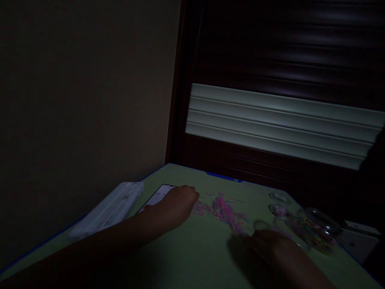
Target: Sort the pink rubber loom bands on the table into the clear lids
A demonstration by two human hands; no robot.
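A loose pile of thin pink and purple bands [224,209] lies on the pale green table [192,249]. At the pile's left edge is my left hand [182,202], its fingers curled closed; whatever they hold is hidden. My right hand [267,245] is closed near the pile's lower right end, its fingertips dark and blurred, so their contents cannot be made out. A phone [156,197] with a lit screen lies partly behind my left hand. Right of the pile stands a clear jar [320,233] with colourful bands inside.
A white plastic-wrapped package [108,208] lies along the table's left side. Small clear round containers [279,210] sit near the right edge, beside the jar. A whitish box [359,241] is at the far right. A wall and a dark slatted panel border the table.
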